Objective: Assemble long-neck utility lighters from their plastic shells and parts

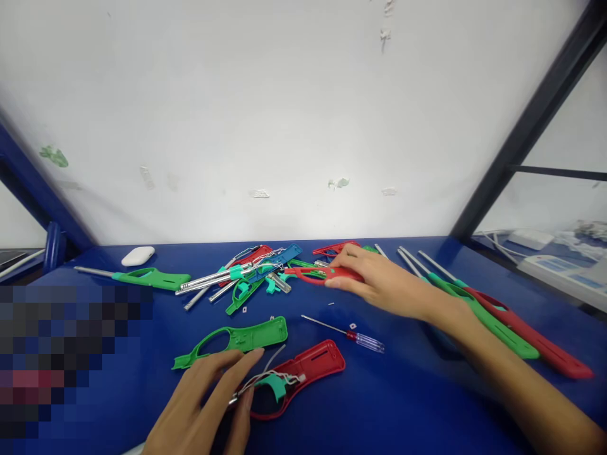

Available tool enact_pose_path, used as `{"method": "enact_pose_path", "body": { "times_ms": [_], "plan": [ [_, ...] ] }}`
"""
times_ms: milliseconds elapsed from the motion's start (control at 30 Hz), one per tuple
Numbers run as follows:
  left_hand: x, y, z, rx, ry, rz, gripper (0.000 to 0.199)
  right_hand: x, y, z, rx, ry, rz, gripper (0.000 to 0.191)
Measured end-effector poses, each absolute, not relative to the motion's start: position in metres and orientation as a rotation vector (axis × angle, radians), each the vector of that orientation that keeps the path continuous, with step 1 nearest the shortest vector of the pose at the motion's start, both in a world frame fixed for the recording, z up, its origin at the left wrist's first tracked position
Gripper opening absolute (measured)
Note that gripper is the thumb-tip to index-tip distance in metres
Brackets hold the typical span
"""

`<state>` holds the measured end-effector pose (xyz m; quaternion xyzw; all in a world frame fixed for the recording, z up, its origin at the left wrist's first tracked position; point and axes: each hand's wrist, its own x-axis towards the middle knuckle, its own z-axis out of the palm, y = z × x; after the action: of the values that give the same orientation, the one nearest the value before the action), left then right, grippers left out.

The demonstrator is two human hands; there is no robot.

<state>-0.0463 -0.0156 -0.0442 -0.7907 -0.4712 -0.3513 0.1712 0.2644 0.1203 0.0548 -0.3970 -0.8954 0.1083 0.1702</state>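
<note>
The red casing (327, 361) slants far and right from the nearer left hand (203, 398), whose grip I can't tell; the right hand (379, 281) pinches a red shell (343, 273).

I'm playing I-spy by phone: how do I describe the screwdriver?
On the blue table, find the right hand, then look just below it in the picture. The screwdriver lies there. Unlike the green casing and red casing nearby, it has a see-through handle.

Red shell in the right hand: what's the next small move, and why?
Probably release the red shell from the right hand: it is at the edge of the loose parts, while the left hand is at the opened red casing with its teal piece exposed.
</note>
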Motion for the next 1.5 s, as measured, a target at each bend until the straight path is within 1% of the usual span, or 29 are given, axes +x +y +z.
{"method": "enact_pose_path", "body": {
  "times_ms": [133, 233, 300, 400, 600, 767, 833, 1033, 1167, 1400, 1500],
  "plan": [
    [-0.047, -0.018, -0.04, -2.211, -1.337, -1.0, 0.029, 0.254, 0.107, 0.051, -1.03, -2.59, 0.246, 0.044],
    [-0.045, -0.019, -0.036, -2.263, -1.329, -0.983, 0.021, 0.248, 0.106, 0.042, -1.031, -2.62, 0.164, 0.047],
    [-0.043, -0.019, -0.034, -2.297, -1.357, -0.949, 0.019, 0.247, 0.109, 0.034, -1.059, -2.626, 0.093, 0.051],
    [-0.043, -0.017, -0.034, -2.31, -1.374, -0.932, 0.019, 0.246, 0.116, 0.022, -1.094, -2.622, 0.007, 0.053],
    [-0.046, -0.017, -0.036, -2.328, -1.329, -0.911, 0.019, 0.245, 0.122, 0.011, -1.133, -2.558, -0.113, 0.044],
    [-0.045, -0.018, -0.037, -2.33, -1.297, -0.851, 0.025, 0.231, 0.108, 0.017, -0.959, -2.591, -0.026, 0.028],
    [-0.045, -0.017, -0.037, -2.335, -1.311, -0.835, 0.026, 0.224, 0.101, 0.017, -0.879, -2.625, 0.02, 0.024],
    [-0.045, -0.019, -0.038, -2.39, -1.366, -0.772, 0.029, 0.215, 0.091, 0.013, -0.78, -2.672, 0.055, 0.028],
    [-0.045, -0.02, -0.04, -2.395, -1.356, -0.782, 0.03, 0.216, 0.096, 0.011, -0.876, -2.612, 0.013, 0.027],
    [-0.044, -0.018, -0.04, -2.294, -1.333, -0.84, 0.028, 0.238, 0.125, 0.002, -1.247, -2.373, -0.127, 0.031],
    [-0.042, -0.016, -0.036, -2.279, -1.303, -0.881, 0.026, 0.249, 0.137, 0.004, -1.332, -2.358, -0.148, 0.025]
  ]
}}
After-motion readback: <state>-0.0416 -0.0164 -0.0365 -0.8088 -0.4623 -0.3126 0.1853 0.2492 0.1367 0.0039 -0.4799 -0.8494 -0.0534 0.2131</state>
